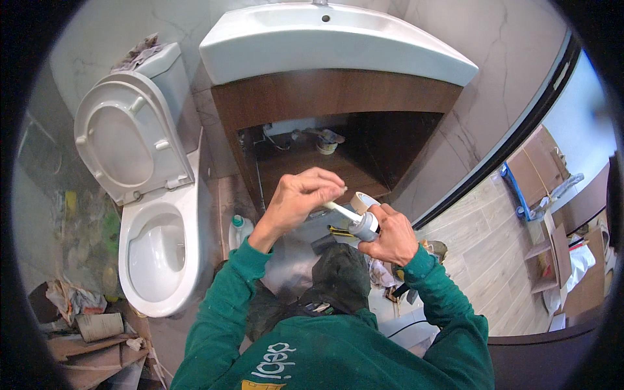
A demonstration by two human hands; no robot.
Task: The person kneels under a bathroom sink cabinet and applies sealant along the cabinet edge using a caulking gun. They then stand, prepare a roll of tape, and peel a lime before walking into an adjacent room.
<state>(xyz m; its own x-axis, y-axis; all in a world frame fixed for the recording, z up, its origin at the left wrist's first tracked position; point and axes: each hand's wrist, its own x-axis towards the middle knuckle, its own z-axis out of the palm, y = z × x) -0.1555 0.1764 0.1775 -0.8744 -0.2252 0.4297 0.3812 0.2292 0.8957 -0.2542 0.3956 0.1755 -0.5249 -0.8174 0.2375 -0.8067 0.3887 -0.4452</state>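
My right hand point(392, 235) is closed round a short grey-and-white cylindrical piece point(365, 226), held in front of my knees. A thin white strip or stem point(340, 210) runs from the top of this piece up to my left hand point(304, 197). The left hand's fingers are pinched together, with the strip's upper end hidden under them. Just behind the cylinder shows a pale round thing like a tape roll point(364, 201). I cannot tell whether it touches my right hand.
Ahead stands a brown vanity cabinet point(338, 91) with an open front, under a white basin point(338, 45). A small tub point(326, 145) sits inside. On the left is a toilet point(159, 253) with its lid up. A bottle point(239, 231) stands beside it. Cardboard scraps point(97, 354) lie lower left.
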